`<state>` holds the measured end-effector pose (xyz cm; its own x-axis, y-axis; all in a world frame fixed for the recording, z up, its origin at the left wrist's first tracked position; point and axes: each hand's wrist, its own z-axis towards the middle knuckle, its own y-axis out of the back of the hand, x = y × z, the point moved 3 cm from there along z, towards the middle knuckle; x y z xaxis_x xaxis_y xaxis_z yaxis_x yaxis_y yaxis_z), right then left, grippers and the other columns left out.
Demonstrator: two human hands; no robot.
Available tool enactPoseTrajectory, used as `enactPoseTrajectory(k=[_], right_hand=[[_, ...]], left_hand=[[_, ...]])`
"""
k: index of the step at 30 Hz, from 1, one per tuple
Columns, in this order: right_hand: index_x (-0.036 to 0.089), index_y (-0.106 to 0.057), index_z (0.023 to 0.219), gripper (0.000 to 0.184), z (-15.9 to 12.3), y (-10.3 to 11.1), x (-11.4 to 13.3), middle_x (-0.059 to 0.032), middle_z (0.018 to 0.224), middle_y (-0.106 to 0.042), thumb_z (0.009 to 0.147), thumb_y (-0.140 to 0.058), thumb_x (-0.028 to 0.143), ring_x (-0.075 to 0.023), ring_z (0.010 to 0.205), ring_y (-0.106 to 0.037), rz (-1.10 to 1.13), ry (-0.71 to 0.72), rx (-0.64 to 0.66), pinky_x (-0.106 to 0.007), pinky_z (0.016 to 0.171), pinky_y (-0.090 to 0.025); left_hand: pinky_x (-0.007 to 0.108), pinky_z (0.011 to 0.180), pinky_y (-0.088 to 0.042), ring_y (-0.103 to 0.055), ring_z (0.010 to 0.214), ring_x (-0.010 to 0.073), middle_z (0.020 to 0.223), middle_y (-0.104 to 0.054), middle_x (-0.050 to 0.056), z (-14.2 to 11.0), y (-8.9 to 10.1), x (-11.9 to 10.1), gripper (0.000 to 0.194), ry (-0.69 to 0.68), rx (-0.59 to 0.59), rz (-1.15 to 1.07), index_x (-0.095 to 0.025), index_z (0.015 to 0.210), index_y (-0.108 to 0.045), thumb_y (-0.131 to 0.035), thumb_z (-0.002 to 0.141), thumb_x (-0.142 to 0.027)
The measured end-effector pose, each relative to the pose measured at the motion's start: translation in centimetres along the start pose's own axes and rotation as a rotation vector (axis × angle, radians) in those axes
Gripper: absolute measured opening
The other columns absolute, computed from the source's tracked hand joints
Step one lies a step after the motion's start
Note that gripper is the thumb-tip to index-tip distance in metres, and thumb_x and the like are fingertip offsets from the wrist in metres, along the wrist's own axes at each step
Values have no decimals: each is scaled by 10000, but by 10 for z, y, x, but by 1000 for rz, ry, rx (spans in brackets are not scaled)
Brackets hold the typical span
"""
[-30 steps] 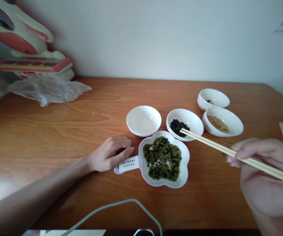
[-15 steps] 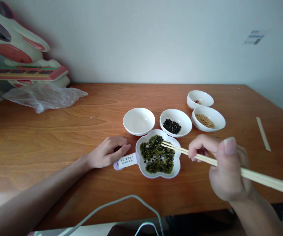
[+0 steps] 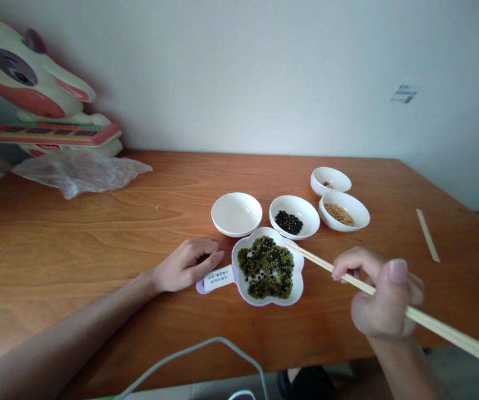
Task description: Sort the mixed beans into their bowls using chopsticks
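My right hand (image 3: 383,297) is closed around a pair of wooden chopsticks (image 3: 323,264). Their tips are close together over the upper right rim of a white, lilac-edged flower-shaped dish (image 3: 300,278); whether a bean sits between them is too small to tell. Green beans mixed with black beans (image 3: 270,264) lie in the dish. My left hand (image 3: 187,264) rests on the table with curled fingers, its thumb against the dish's labelled handle (image 3: 218,278). Just behind the dish stand a white bowl (image 3: 236,214) with nothing visible inside and a bowl (image 3: 308,214) of black beans.
A bowl (image 3: 360,214) of tan beans and another bowl (image 3: 342,180) with a few reddish bits stand at the back right. A pale strip (image 3: 428,236) lies far right. At left are a plastic bag (image 3: 83,172) and a toy keyboard (image 3: 56,136). A cable (image 3: 193,344) loops in front.
The chopstick tips have left the beans in the dish's middle and moved toward its upper right rim, near the black-bean bowl. My left hand stays by the handle. The camera view has shifted slightly.
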<state>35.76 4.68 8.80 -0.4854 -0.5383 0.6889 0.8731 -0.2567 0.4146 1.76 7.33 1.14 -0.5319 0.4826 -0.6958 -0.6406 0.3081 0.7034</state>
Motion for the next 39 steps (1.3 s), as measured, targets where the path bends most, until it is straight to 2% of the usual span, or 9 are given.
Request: enactPoseTrajectory(k=[4,6,9,13,21,30,35,39], right_hand=[[214,-716,597,688,-23,-11,-15,-65,589,-666,1073,-344,543,-194,541,-589,111,-62,-80,-342,507,-367],[203,-747,613,669,-38,-16,-23,-80,629,-691,1046,-405,581,-212,604,-619,196,-163,-205,-349,542,-388],[211,-739,626,713,-56,-23,-32,-74,599,-668,1042,-343,633,-235,650,-641,277,-201,-347,-360,587,-450],[210,-709,609,705,-67,-27,-44,-60,537,-626,1045,-328,611,-214,580,-612,351,-232,-454,-344,555,-447],[187,-733,633,707,-69,-25,-50,-56,555,-637,1016,-386,669,-191,521,-610,392,-293,-459,-319,501,-433],[192,-743,621,750,-71,-31,-44,-72,588,-650,1025,-365,698,-211,574,-608,362,-359,-326,-346,544,-441],[205,-729,623,748,-73,-27,-47,-60,569,-639,1035,-323,679,-215,599,-608,320,-301,-404,-343,566,-433],[202,-716,634,772,-73,-29,-45,-61,613,-643,1043,-284,694,-221,644,-609,274,-302,-376,-352,611,-438]], left_hand=[[276,641,-370,-460,643,124,695,-521,-18,1,0,-1,395,-25,8,1,-186,747,-483,-450,1115,-328],[278,642,-370,-466,644,126,691,-526,-16,2,0,-2,397,-32,5,-2,-188,744,-482,-447,1115,-326],[282,646,-373,-474,649,130,689,-531,-15,2,-1,-1,396,-39,1,-3,-191,742,-479,-449,1113,-327],[292,650,-364,-466,647,131,687,-518,-15,1,-1,0,401,-38,2,-1,-195,740,-457,-439,1116,-331],[312,654,-347,-458,654,140,696,-525,-7,6,-2,-4,399,-66,51,9,-195,730,-462,-424,1111,-306],[326,658,-349,-464,659,149,697,-519,-7,7,-1,-9,378,-73,66,21,-200,730,-444,-423,1101,-271],[330,665,-344,-464,666,151,703,-522,-6,7,-2,-9,369,-68,72,21,-200,736,-441,-424,1098,-265],[332,671,-343,-465,669,151,706,-530,-3,7,-2,-9,377,-70,79,25,-198,731,-439,-421,1101,-267]])
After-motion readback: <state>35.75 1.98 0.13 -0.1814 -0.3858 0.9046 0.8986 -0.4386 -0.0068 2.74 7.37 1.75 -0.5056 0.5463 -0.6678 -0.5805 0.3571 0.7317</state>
